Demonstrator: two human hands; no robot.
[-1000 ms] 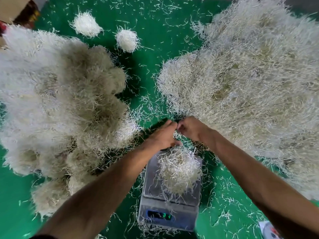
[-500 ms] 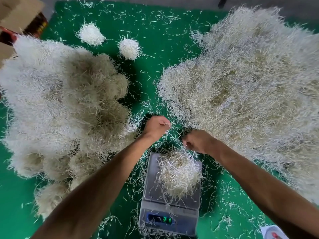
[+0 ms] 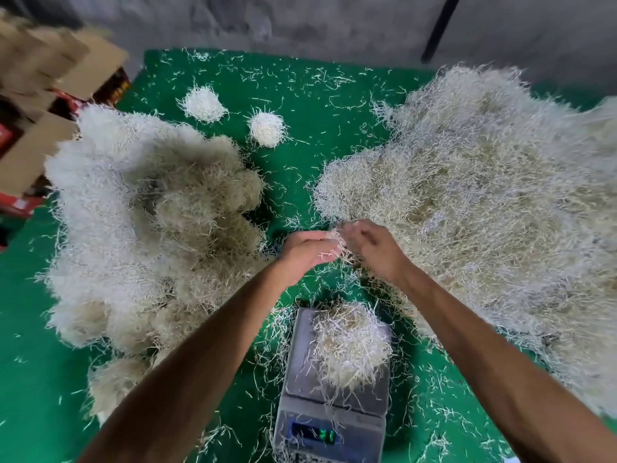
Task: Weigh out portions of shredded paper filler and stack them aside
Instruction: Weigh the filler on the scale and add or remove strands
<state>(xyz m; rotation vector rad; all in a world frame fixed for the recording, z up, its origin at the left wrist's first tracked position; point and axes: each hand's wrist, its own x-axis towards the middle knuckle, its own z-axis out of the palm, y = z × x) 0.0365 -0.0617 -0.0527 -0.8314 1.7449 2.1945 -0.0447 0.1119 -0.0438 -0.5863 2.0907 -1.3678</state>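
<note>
Even, fairly bright light from above, soft shadows under the scale (image 3: 334, 389), cardboard boxes (image 3: 50, 95) far left smeared with blur.

Scale display (image 3: 314, 435) digits blurred

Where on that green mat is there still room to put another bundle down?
Freest is the far strip of the green mat, beyond the two small balls and between the stacked heap and the loose pile. Around the scale it is crowded.

The scale (image 3: 329, 409) in front of me shows green digits. They're too blurred to read for sure.
</note>
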